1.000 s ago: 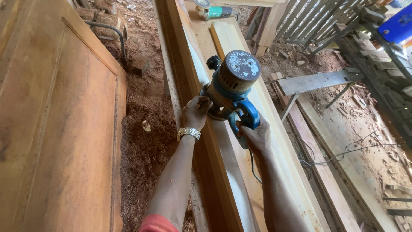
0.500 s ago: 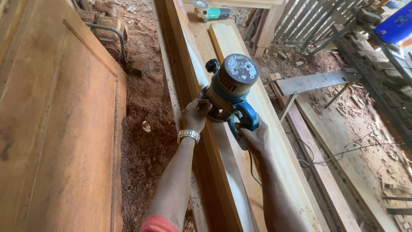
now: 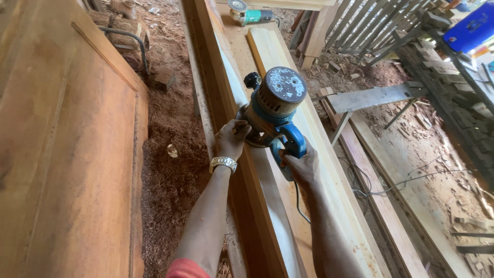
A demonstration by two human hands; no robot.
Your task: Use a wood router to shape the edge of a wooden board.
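Routing along the long plank (image 3: pixel 288 170) on the worktop, about halfway up its length. Left hand (image 3: pixel 231 140) and right hand (image 3: pixel 301 163) each clenched on the blue router (image 3: pixel 272 110). Next: probably steady push toward far end, base kept flat.
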